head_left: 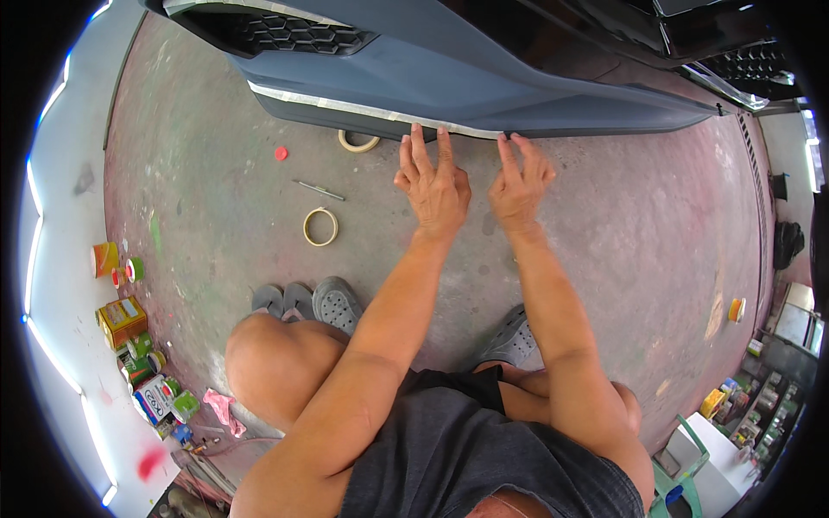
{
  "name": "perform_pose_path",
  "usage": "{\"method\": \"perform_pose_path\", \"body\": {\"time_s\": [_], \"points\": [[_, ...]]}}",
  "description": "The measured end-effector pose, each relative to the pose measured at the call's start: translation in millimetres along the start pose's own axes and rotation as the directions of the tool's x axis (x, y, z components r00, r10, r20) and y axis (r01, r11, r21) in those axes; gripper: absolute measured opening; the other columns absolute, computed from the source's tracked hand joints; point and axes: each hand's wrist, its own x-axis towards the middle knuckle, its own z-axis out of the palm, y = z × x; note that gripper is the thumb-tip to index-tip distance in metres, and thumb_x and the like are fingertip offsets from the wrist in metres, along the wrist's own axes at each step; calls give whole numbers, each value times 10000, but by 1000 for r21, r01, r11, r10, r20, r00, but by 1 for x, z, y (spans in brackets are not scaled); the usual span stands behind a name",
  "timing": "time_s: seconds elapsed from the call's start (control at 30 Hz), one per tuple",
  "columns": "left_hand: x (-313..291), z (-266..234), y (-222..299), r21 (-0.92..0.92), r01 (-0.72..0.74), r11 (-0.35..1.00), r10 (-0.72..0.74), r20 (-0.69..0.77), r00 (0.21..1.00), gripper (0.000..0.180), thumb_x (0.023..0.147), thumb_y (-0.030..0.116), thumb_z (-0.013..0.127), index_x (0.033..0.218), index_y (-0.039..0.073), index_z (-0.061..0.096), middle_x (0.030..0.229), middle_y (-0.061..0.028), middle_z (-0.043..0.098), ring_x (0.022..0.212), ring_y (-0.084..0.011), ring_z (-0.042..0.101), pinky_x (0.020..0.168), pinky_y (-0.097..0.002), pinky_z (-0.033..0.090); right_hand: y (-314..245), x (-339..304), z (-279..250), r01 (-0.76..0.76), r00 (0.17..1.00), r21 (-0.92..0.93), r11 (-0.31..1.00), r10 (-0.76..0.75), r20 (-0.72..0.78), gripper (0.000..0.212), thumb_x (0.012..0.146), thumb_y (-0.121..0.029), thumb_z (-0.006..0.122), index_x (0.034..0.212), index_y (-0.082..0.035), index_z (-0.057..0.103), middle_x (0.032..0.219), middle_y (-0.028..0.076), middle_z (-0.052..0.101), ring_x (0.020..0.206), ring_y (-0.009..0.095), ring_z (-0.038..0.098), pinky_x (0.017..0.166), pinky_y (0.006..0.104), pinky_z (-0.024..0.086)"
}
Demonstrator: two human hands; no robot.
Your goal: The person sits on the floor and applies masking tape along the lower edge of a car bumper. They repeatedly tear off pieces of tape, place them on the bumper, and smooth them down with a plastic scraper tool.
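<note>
Ahead of me is a grey-blue car bumper (432, 73) with a black mesh grille at its left. A strip of masking tape (337, 101) runs along its lower edge, above a darker lip (332, 119). My left hand (434, 186) has its fingers stretched out, with fingertips at the tape strip. Just right of it, my right hand (521, 183) reaches up too, fingertips at the strip's right end and fingers apart. On the floor lie two rolls of masking tape, one near roll (320, 227) and one roll (357, 141) partly under the bumper.
A pen-like metal tool (319, 190) and a red cap (281, 153) lie on the floor to the left. Paint cans (125, 319) line the left wall beside a pink cloth (224, 410). A green chair (682, 470) and a cluttered shelf (764, 406) stand at lower right.
</note>
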Motion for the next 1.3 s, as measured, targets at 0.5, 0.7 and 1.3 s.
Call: {"method": "perform_pose_path", "body": {"time_s": [0.5,0.7,1.3], "points": [[-4,-20,-8,71,70,995,-84,232,969,943,819,140,660,1671,151,257,1741,-188,167,1585,-492,121,1149,-761,156,24,-36,3,-36,964,-107,994,63,260,789,866,6,555,1619,-35,326,1709,186,273,1588,330,254,1234,588,191],[-28,-18,-89,108,492,864,-475,-153,867,830,839,82,656,1610,101,349,1666,-202,306,1532,-420,260,1159,-606,275,15,-80,-3,72,911,-17,997,-59,409,702,811,18,602,1495,-75,476,1613,156,406,1487,336,397,1134,549,325],[-74,-35,-164,359,741,567,-782,-47,621,601,860,301,719,1397,83,558,1498,-157,468,1361,-355,427,1067,-557,368,76,-122,-12,-622,710,-97,777,611,349,386,859,23,587,1235,-50,634,1327,162,570,1153,367,600,952,485,500]]}}
